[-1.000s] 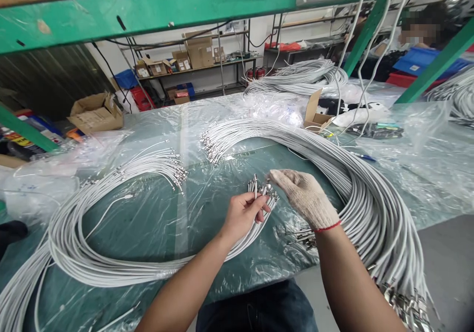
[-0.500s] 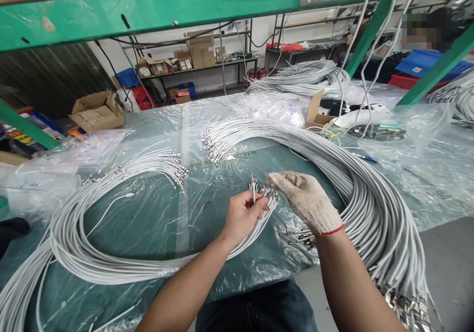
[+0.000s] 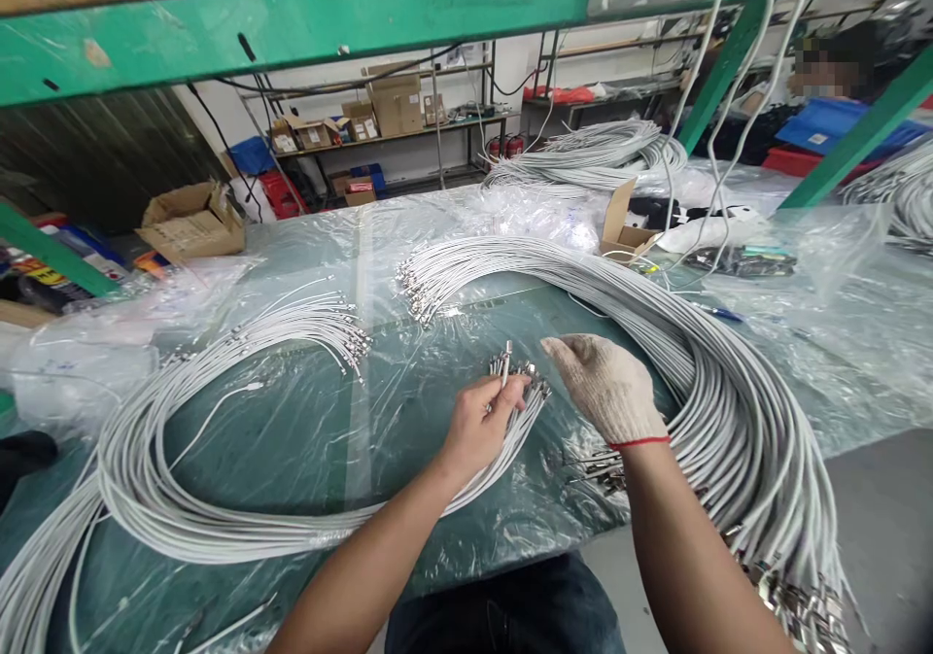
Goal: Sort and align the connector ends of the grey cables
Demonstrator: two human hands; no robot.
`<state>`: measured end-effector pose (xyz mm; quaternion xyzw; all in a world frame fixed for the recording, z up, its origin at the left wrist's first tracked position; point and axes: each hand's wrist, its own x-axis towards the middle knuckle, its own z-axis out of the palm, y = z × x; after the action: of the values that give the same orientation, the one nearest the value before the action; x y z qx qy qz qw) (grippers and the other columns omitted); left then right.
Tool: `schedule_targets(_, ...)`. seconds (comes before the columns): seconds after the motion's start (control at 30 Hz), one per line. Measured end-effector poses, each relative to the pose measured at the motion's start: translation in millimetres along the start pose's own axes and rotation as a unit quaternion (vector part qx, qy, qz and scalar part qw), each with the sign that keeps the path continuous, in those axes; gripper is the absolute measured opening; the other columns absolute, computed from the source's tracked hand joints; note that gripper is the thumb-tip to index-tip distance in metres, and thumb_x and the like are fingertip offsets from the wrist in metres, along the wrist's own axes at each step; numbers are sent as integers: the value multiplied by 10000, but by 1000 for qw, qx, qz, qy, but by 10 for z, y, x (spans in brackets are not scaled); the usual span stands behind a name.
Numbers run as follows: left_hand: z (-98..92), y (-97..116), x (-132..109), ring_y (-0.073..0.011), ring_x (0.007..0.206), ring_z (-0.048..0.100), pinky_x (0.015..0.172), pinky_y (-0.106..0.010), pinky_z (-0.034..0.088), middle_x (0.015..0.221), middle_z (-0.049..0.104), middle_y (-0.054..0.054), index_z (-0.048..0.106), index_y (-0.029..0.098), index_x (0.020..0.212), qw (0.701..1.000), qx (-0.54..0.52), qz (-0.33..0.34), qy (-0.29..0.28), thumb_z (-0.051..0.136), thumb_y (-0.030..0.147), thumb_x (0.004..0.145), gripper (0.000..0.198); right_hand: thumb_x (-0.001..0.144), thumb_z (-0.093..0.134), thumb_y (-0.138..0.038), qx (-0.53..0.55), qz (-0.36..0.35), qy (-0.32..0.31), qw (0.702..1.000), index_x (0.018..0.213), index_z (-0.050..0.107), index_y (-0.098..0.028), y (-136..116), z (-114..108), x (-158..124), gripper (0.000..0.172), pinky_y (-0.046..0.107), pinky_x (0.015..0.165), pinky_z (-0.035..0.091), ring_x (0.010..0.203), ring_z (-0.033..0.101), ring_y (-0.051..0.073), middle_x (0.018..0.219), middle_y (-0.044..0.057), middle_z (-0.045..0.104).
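While the bare left hand point(image 3: 477, 423) stayed closed around a bunch of grey cable ends point(image 3: 519, 382), fanning their metal plugs upward for easy picking, the gloved right hand point(image 3: 604, 387) hovered half-open just right of the bunch, holding nothing.

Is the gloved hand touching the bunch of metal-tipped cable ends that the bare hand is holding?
Apart. In the head view the gloved right hand hovers beside the cable ends gripped by the bare left hand, with a strip of green table visible between its fingers and the tips.
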<state>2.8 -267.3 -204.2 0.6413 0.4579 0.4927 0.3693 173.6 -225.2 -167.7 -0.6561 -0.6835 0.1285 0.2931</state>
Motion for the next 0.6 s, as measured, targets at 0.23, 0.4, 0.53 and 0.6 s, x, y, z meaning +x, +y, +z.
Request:
schedule_targets(0.23, -6, 50, -26, -138, 540, 545, 665, -276, 480, 508, 556, -10, 651, 160, 742, 987, -113, -63, -98, 438, 606, 925, 527, 879, 544, -550, 265, -26, -14, 964, 757, 718, -173, -111, 45, -78, 433, 289, 729, 471, 805, 657, 222, 835, 71, 736)
schedule_targets(0.4, -26, 47, -32, -102, 443, 443, 559, -243, 399, 444, 490, 22, 565, 190, 619, 993, -38, -65, -86, 433, 605, 923, 531, 880, 556, -562, 337, -29, -36, 940, 738, 696, -161, -206, -54, -139, 448, 259, 652, 458, 749, 616, 193, 779, 65, 704)
schedule_targets(0.53, -21, 37, -40, -102, 449, 450, 562, -238, 389, 428, 479, 22, 522, 194, 545, 995, -7, -58, -77, 412, 622, 920, 579, 840, 609, -582, 303, -32, -50, 951, 707, 662, -163, -183, -42, -120, 442, 251, 549, 375, 623, 502, 149, 666, 25, 611)
schedule_targets(0.6, -20, 30, -40, -106, 454, 455, 554, -238, 383, 426, 479, 22, 543, 192, 555, 996, 3, -57, -74, 412, 631, 915, 582, 829, 612, -598, 293, -28, -53, 954, 691, 650, -168, -162, -11, -98, 453, 254, 523, 347, 593, 465, 139, 627, 12, 573)
